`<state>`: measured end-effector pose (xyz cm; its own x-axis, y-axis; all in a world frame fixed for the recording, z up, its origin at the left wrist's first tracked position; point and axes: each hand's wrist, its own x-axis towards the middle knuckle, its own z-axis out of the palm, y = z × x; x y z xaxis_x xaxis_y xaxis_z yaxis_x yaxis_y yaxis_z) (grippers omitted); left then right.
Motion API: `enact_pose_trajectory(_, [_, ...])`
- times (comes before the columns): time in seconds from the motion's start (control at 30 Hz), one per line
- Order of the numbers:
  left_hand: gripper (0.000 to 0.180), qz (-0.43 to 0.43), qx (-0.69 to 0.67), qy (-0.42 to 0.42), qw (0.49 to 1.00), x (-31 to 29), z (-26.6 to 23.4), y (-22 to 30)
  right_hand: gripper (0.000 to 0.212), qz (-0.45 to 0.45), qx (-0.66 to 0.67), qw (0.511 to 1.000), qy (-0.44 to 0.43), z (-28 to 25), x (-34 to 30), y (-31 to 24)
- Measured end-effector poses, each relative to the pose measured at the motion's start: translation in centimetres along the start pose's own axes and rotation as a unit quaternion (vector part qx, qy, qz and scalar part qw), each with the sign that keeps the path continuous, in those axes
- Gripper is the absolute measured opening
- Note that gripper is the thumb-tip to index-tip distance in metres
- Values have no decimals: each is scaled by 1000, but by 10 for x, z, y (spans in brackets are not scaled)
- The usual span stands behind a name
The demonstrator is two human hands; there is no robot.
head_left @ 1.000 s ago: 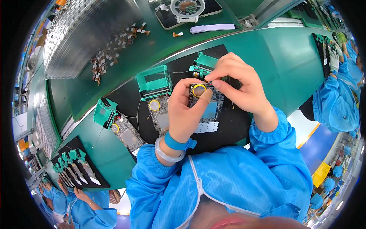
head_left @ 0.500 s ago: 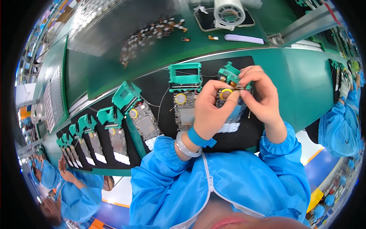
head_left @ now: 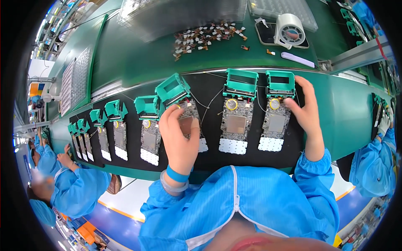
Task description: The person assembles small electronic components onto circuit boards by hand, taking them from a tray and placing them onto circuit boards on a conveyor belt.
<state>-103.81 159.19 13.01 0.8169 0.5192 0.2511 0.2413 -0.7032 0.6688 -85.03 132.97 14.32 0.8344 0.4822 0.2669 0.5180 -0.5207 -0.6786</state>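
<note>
A row of circuit boards, each with a green plastic frame at its far end, lies on a black mat (head_left: 211, 136). My left hand (head_left: 180, 136) is over the third circuit board (head_left: 193, 109) from the right, its fingers curved and thumb apart, covering part of it. That board's green frame (head_left: 172, 89) sits tilted. My right hand (head_left: 307, 108) is open at the right side of the rightmost circuit board (head_left: 277, 122), its thumb near the board and a finger beside the green frame (head_left: 279, 83). Between the hands lies another circuit board (head_left: 237, 123) with a round yellow-rimmed part and thin cable.
Several small flex-cable parts (head_left: 205, 37) lie scattered on the green bench beyond the mat. A white fan (head_left: 289, 31) stands on a phone-like slab, near a lilac stick (head_left: 297, 59). Clear plastic trays (head_left: 77, 81) are at the left. Co-workers in blue sit at both sides.
Both hands have parted from the rightmost board, whose green frame now lies flat in line with it. My left hand has moved left to another board. The view has shifted.
</note>
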Motion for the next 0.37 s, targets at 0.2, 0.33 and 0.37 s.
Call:
enact_pose_trajectory(0.2, [67,-8,-27,42,999,-6,25,0,32,162,60,979,106,-31,-16,24])
enact_pose_trajectory(0.33, [66,76,-28,1,997,-9,32,2,31,381,45,924,-10,-36,-40,31])
enact_pose_trajectory(0.37, [66,103,-31,-33,994,-12,36,3,32,434,67,898,-11,-30,-44,23])
